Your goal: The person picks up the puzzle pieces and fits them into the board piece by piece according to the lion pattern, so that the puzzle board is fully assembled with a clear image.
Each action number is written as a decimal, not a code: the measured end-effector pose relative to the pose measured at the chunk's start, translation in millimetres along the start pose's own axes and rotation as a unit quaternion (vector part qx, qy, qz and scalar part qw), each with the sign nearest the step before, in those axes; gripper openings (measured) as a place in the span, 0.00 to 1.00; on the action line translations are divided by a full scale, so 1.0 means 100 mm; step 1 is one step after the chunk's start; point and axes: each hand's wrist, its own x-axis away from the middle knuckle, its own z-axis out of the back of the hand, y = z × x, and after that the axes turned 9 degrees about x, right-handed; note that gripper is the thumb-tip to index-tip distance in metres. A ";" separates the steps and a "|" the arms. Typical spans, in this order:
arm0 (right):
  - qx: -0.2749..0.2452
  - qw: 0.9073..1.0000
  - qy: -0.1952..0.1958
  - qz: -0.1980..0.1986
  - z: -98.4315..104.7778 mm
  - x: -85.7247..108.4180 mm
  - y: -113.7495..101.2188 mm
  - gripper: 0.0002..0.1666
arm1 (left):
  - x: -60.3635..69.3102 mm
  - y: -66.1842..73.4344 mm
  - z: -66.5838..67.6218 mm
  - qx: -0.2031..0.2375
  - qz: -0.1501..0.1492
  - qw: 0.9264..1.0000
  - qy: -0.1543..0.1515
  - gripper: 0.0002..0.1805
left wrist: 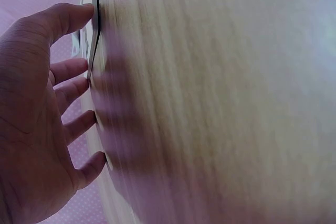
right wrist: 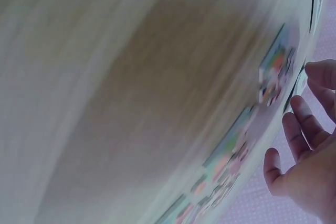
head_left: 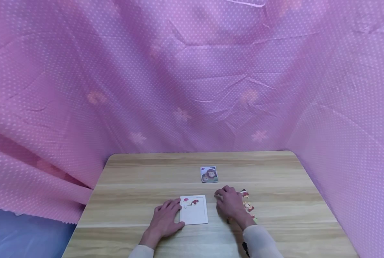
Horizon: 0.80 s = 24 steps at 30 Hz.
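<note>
A white square puzzle board (head_left: 193, 215) lies on the table, with a few printed pieces (head_left: 194, 202) in its upper part. My left hand (head_left: 166, 218) rests at the board's left side, fingers spread and thumb touching near its lower left corner. To the right of the board, my right hand (head_left: 231, 203) is low over the table with fingers loosely bent. No piece shows between its fingers in the right wrist view. Loose puzzle pieces (head_left: 248, 206) lie beside and partly under that hand; in the right wrist view, several pieces (right wrist: 228, 156) lie flat.
A small square lion picture (head_left: 209, 174) lies beyond the board, toward the back of the wooden table (head_left: 140, 175). Pink dotted cloth (head_left: 192, 89) hangs behind the table and at both sides. A blue surface (head_left: 24, 233) shows at lower left.
</note>
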 end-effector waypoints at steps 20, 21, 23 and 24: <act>-0.046 0.997 0.006 -0.067 0.12 0.30 0.23 0.22 | 0.24 0.17 0.04 0.016 0.012 1.000 -0.019 0.31; -0.051 0.996 0.003 -0.075 0.13 0.31 0.26 0.22 | 0.24 0.17 0.03 0.016 0.012 1.000 -0.019 0.31; -0.057 0.994 0.002 -0.089 0.14 0.30 0.31 0.23 | 0.24 0.18 0.03 0.015 0.013 1.000 -0.018 0.31; -0.060 0.994 0.000 -0.096 0.15 0.30 0.33 0.23 | 0.23 0.18 0.03 0.016 0.013 1.000 -0.017 0.31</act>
